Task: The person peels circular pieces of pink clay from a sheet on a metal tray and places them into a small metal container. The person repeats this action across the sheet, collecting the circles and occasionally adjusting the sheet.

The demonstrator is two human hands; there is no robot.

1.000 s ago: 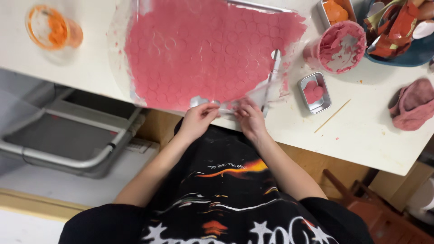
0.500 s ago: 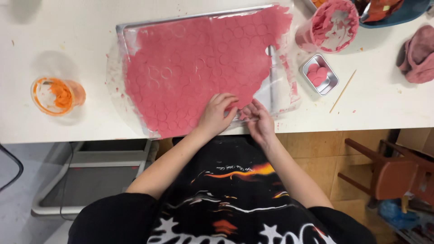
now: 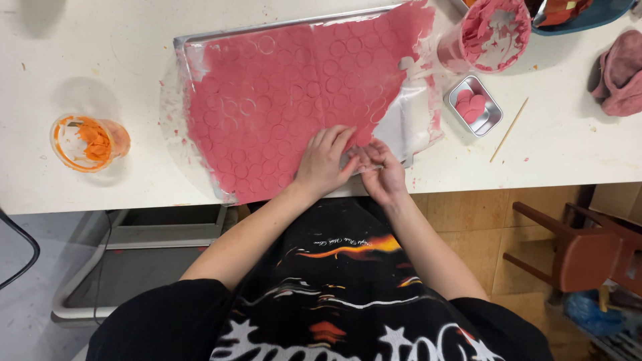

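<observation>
Left hand (image 3: 326, 160) grip lying flat on pink sheet (image 3: 287, 100); right hand (image 3: 381, 170) grip pinching its edge, fingertips partly hiding; I'm seeing circle-stamped surface.

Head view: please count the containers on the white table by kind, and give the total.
Clear plastic cup with orange residue: 1
Round tub smeared with pink material: 1
Small rectangular metal tin holding pink discs: 1
Large flat metal tray under the pink sheet: 1
Blue bowl at the top edge: 1
Total: 5

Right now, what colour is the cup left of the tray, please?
Clear cup, smeared orange; head view.
</observation>
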